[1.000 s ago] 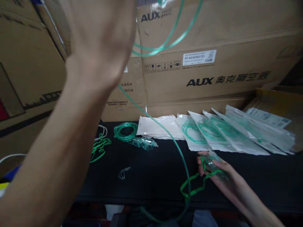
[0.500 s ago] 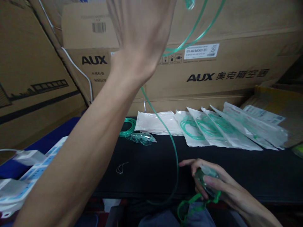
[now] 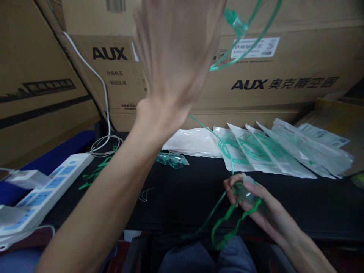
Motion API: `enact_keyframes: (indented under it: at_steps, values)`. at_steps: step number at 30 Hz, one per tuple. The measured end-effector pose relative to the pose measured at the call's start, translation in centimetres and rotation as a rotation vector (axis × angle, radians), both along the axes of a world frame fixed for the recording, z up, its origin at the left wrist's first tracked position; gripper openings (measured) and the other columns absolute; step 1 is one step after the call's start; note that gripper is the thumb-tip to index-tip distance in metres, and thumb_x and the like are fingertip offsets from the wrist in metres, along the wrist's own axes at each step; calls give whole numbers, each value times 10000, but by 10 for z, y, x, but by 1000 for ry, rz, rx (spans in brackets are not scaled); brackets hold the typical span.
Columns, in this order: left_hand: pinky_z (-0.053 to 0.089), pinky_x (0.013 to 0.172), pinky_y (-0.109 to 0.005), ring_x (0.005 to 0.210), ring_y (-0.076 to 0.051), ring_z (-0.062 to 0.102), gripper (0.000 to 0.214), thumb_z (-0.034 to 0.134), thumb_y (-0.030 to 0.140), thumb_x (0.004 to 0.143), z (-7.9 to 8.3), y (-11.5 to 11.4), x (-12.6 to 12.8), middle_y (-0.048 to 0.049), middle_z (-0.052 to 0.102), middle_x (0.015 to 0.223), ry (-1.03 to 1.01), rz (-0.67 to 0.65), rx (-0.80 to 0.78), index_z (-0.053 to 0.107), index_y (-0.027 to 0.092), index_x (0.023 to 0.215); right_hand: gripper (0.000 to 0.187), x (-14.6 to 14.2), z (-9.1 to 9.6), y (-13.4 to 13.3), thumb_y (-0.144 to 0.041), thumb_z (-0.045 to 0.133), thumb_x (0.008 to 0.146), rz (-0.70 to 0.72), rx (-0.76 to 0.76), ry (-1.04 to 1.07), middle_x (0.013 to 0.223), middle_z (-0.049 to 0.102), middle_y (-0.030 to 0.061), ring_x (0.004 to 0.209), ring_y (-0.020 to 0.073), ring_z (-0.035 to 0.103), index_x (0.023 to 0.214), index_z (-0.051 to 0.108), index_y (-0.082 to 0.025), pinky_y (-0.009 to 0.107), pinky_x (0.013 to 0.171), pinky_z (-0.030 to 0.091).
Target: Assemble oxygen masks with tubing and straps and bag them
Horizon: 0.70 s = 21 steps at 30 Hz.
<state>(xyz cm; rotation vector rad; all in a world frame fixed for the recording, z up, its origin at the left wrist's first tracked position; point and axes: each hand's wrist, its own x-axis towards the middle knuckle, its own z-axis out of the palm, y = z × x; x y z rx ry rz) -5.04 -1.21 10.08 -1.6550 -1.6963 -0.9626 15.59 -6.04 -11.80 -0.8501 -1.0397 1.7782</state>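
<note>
My left hand is raised at the top of the view, blurred, its fingers turned away. Clear green tubing hangs from it in loops, with a green connector beside them. One length of the tubing runs down to my right hand, which is low on the right above the dark table's front edge. There my fingers are closed round a clear oxygen mask. A green elastic strap dangles from the mask over my lap.
Several packets of tubing lean at the back right, beside a flat white packet. Another clear mask and a thin wire loop lie on the table. A power strip and large cartons surround the left and back.
My right hand has risen slightly and its fingers have closed in at the tubing. My left hand has shifted right with the loops, and the connector shows more fully. The view has shifted.
</note>
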Motion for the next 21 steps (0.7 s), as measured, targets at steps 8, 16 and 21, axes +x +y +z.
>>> enact_keyframes:
  at_steps: [8,16,21]
  values:
    - [416,616,-295,678,-146,642,365,469,476,1039,-138,-41,6,1,703,737,76,-492,232,685,219,895,195,16,-22,3,-429,735,817,-362,-146,88,951,751,42,873,225,679,809,795,-243,338,899,568]
    - [511,604,-331,763,-212,666,211,590,409,981,-238,-89,20,-10,695,823,1,-480,-451,692,224,975,316,24,-2,-1,-516,880,671,-167,-122,-223,862,754,57,798,261,686,835,795,-260,348,735,570]
    - [588,869,-487,1021,-304,668,570,686,548,881,-251,-103,28,-80,702,1144,-73,-554,-742,606,192,1319,327,27,-3,1,-522,819,760,-109,-19,-440,852,719,36,851,236,661,937,778,-250,317,794,529]
